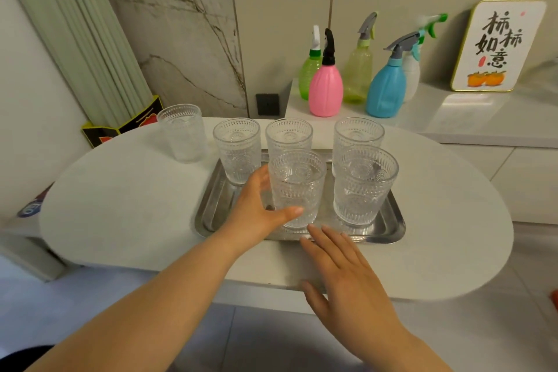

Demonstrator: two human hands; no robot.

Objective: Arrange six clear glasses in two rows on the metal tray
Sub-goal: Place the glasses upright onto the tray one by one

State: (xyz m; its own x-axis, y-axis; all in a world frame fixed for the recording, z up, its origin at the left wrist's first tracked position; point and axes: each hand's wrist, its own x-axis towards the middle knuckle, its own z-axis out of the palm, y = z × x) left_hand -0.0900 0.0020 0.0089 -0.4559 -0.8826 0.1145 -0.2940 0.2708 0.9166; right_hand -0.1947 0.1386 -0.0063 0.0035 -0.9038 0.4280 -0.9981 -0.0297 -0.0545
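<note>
A metal tray [211, 205] lies on the white oval table. Three clear embossed glasses stand in its back row: left [237, 149], middle [288, 134], right [357, 133]. In the front row stand a middle glass [297, 187] and a right glass [365, 184]. My left hand [256, 208] wraps around the front middle glass, thumb across its base. My right hand [344, 275] hovers flat with fingers apart at the tray's near rim, holding nothing. A sixth glass [182, 131] stands off the tray at the table's back left.
The white oval table [120, 205] has its near edge just below the tray. Several spray bottles [326, 84] and a framed sign [498, 45] stand on a counter behind. A black and yellow box [120, 127] sits beyond the table's back left.
</note>
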